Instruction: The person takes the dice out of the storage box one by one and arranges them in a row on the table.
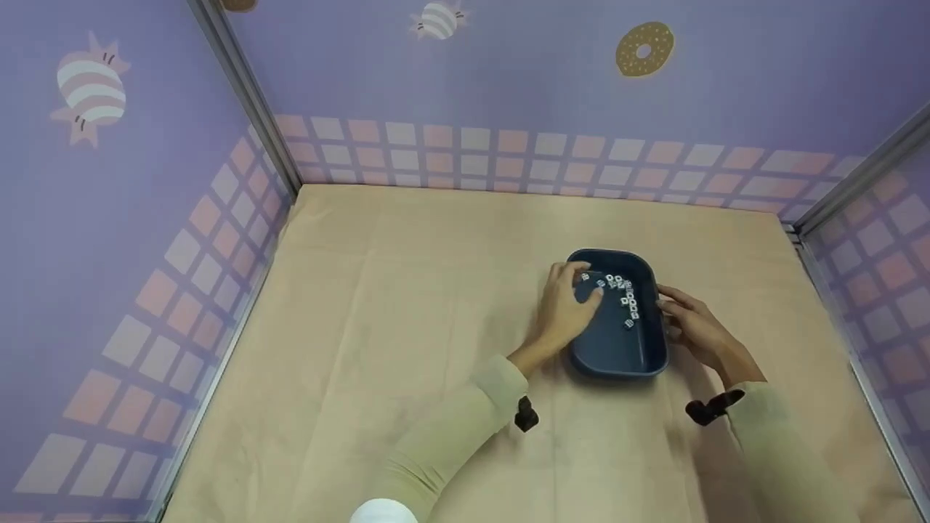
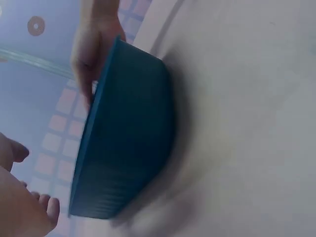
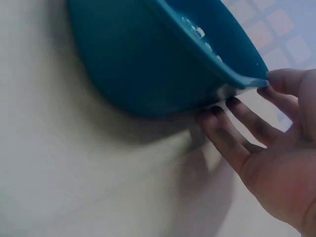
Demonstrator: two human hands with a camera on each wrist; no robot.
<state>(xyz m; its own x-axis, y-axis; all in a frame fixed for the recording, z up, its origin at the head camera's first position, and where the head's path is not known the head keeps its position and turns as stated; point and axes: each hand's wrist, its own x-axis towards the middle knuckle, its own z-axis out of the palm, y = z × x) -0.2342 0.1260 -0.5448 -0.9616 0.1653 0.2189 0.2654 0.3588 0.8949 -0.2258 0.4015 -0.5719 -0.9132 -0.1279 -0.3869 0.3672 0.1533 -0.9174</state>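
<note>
A dark blue plastic tub [image 1: 610, 356] with rounded corners is at the right of the table. Inside it, small white cubes with dark marks, like dice [image 1: 631, 298], lie mostly along the right half of the floor. My right hand [image 1: 694, 327] holds the tub's right rim, thumb at the top edge [image 3: 254, 81] and fingers spread beneath it along the outer wall. Over the tub's left side hovers my left hand [image 1: 567, 305], thumb and fingers apart above the left part of the floor. A couple of cubes show near those fingertips. From the left wrist, the tub's outer wall [image 2: 131, 118] hides the cubes.
A beige cloth [image 1: 407, 305] with creases covers the table. Purple walls with printed squares [image 1: 545, 156] close it in at the back, left and right. Metal posts [image 1: 251, 94] stand at the corners. Dark wrist straps [image 1: 716, 407] show at the cuffs.
</note>
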